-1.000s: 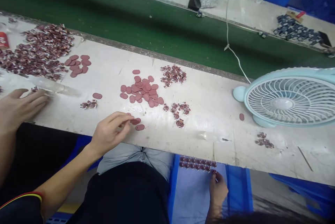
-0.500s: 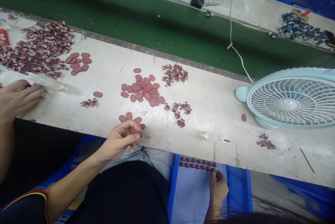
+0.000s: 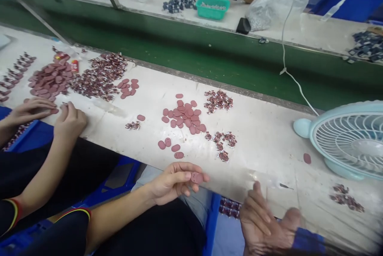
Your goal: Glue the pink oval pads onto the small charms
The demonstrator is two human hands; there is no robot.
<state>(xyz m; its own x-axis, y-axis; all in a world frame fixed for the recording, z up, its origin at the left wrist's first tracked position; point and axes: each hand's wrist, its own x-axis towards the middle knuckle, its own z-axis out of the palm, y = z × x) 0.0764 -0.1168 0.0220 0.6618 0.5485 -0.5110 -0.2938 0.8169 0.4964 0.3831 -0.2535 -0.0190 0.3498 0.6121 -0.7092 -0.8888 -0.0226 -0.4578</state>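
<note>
My left hand (image 3: 179, 182), in front of the bench edge, pinches an oval reddish-brown disc (image 3: 197, 178) with small marks between thumb and fingers. My right hand (image 3: 265, 218) is at the bench's front edge, thumb and fingers apart and partly blurred, with nothing visible in it. Just beyond its fingertips lies a clear bottle (image 3: 265, 178) with a dark, thin tip. Below the bench, a blue-edged tray (image 3: 212, 224) holds rows of small brown pieces (image 3: 229, 208), partly hidden by my right hand. Loose oval discs (image 3: 176, 148) lie past my left hand.
A larger pile of discs (image 3: 185, 114) and small brown-and-white pieces (image 3: 219, 100) are on the bench. A light-blue fan (image 3: 356, 140) stands right. At left, a co-worker's hands (image 3: 68, 118) work beside large piles (image 3: 100, 74). Across the green gap are another bench and people.
The view has shifted left and up. My right hand has left the tray and moved up toward the clear bottle, opening. My left hand has turned, still pinching a disc.
</note>
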